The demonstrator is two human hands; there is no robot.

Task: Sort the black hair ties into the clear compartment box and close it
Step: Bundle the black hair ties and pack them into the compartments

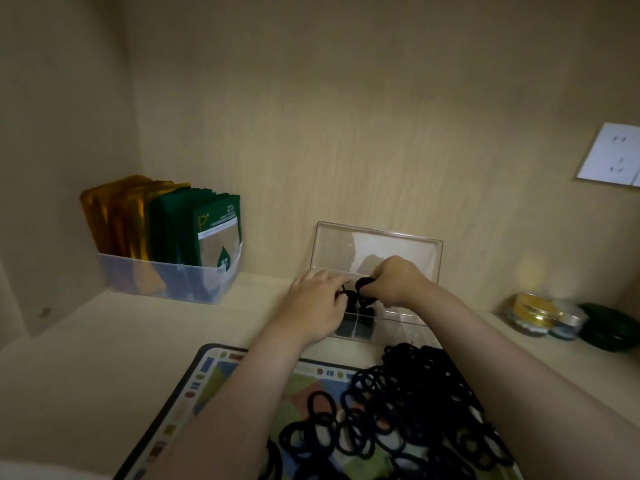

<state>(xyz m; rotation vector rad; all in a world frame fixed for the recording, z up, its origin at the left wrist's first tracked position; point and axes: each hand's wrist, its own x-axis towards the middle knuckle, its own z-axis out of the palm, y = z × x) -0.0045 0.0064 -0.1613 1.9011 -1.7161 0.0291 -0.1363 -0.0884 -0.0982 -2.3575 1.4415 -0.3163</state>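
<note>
Both hands work over the clear compartment box, which stands on the table with its lid swung up and leaning towards the back wall. The right hand has its fingers curled round a small bunch of ties, held just above the box's left-hand compartments. The left hand comes in from the other side, and its fingertips meet the dark ties already in those compartments. Whether it pinches them or only presses them down cannot be told.

The move at hand looks like packing the bunch into a compartment, which lies directly below the right hand and just beyond the left hand's fingertips. The compartments to the right of the right hand look unfilled.

Most of the work seems still to come. The loose pile of black hair ties lies on the patterned mat, nearer the person than both hands and mostly under the right forearm, so the right hand has the shorter reach to it.
</note>
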